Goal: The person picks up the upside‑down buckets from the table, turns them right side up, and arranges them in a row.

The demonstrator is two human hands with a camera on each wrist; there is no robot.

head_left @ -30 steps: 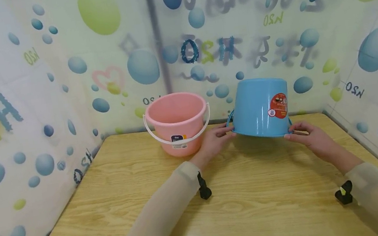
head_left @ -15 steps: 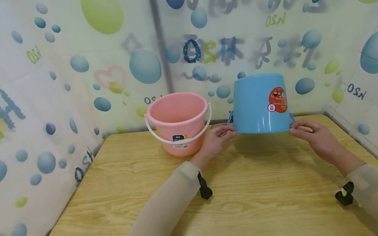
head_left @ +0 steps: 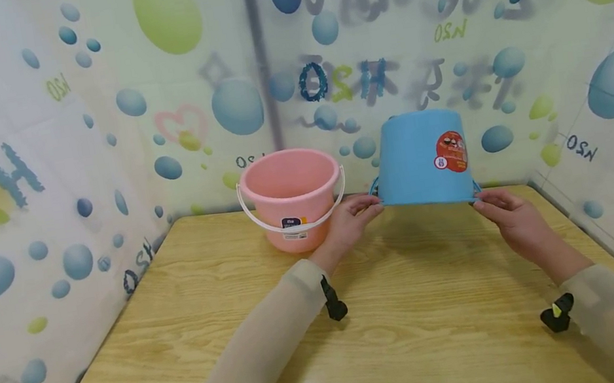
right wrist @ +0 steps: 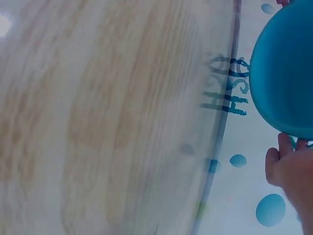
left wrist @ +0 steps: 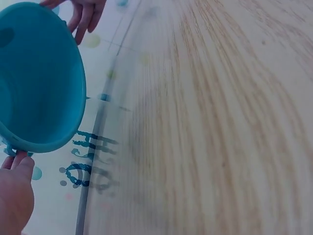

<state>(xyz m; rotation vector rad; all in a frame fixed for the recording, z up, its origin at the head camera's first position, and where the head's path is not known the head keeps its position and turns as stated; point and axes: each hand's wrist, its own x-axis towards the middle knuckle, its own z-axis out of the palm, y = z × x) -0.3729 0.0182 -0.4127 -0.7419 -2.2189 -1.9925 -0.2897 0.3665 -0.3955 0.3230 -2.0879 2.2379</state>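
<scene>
A blue bucket with a red sticker hangs upside down above the table, its rim downward. My left hand pinches the rim at its left side, near a handle end. At the opposite side my right hand grips the rim between thumb and fingers. Both wrist views look at the bucket's open mouth, and its inside looks bare where it shows. Just left of my left hand a pink bucket stands upright, its white handle lowered across the front.
The wooden table reaches back to a patterned curtain wall with bubble prints and letters. Similar walls rise along its left and right sides. The pink bucket stands close to the back edge.
Both hands have raised the blue bucket, and its rim is now higher off the table. It has also shifted in tilt. The pink bucket has stayed where it was.
</scene>
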